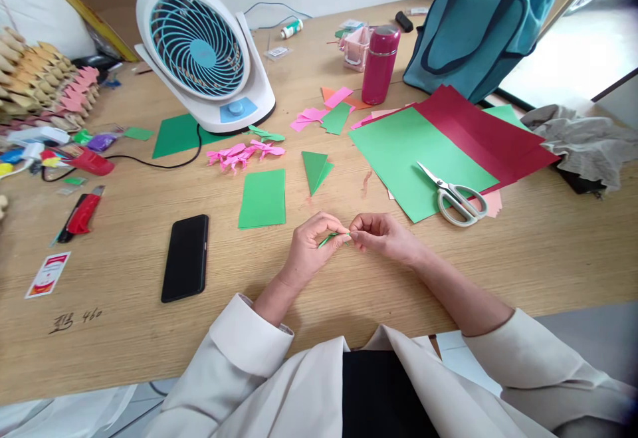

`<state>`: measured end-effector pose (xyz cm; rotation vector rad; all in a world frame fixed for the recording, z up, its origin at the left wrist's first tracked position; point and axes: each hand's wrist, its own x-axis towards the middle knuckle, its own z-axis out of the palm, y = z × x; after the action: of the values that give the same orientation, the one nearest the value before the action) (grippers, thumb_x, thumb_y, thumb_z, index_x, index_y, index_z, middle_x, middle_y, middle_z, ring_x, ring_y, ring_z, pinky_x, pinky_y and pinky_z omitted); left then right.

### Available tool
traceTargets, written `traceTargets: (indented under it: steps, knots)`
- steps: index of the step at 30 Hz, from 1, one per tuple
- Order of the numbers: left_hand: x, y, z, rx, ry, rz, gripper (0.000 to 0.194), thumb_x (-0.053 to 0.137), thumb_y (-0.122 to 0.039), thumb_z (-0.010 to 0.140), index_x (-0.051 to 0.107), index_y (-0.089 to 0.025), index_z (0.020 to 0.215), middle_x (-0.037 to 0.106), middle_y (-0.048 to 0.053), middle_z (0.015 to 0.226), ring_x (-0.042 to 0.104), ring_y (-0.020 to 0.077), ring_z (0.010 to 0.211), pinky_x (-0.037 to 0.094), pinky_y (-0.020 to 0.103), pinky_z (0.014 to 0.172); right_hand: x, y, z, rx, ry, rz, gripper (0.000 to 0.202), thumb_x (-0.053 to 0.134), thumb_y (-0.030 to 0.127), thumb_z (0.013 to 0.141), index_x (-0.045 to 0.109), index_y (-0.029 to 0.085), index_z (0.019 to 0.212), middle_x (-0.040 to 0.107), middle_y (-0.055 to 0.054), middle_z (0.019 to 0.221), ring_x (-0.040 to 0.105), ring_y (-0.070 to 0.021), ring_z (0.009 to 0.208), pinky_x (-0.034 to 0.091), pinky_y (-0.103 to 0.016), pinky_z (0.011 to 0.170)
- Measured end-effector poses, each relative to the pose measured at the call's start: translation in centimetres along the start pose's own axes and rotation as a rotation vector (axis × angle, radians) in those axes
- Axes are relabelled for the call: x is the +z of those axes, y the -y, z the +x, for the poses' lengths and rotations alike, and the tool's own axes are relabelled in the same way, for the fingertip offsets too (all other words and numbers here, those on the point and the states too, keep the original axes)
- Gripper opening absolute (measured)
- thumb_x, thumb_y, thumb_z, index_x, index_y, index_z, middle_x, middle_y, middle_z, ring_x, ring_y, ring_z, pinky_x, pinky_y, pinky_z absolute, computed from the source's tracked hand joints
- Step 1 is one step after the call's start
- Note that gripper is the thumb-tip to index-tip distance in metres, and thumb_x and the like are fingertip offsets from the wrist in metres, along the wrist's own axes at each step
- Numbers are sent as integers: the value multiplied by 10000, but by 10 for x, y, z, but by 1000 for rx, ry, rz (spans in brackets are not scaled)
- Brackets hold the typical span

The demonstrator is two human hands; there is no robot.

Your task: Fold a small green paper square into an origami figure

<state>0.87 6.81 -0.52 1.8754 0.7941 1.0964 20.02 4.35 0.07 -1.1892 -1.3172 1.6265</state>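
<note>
Between my two hands, just above the table, is a small folded piece of green paper [327, 239]. My left hand [313, 244] pinches it between thumb and fingers. My right hand [379, 233] is closed, its thumb and fingertip meeting at the paper's right end; most of the piece is hidden by the fingers. Just beyond them lie a stack of green paper rectangles [262, 200] and a folded green paper triangle [315, 169]. White-handled scissors [452, 199] rest, slightly spread, on a large light green sheet [406, 152] to the right.
A black phone [185, 258] and a red utility knife [84, 215] lie left. Pink paper cutouts [244, 154] sit before a white fan [199, 52]. Farther back are a magenta thermos [381, 66], a teal bag [478, 32] and dark red sheets [478, 132].
</note>
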Motion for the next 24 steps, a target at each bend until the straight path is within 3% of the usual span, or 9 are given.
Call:
traceTargets:
  steps: [11, 24]
  knots:
    - [0, -2, 0, 32, -10, 77, 79, 717, -250, 868, 699, -183, 830, 677, 33, 830, 647, 148, 812, 511, 285, 760, -2, 2, 1, 22, -5, 10, 423, 767, 560, 721, 632, 160, 757, 597, 8, 626, 523, -109, 565, 379, -252, 550]
    - [-1, 1, -2, 188, 16, 299, 86, 670, -240, 904, 677, -191, 833, 680, 38, 811, 607, 170, 824, 477, 328, 785, -4, 0, 2, 18, 24, 16, 485, 755, 630, 701, 593, 173, 712, 519, 38, 568, 458, -90, 524, 349, -241, 516]
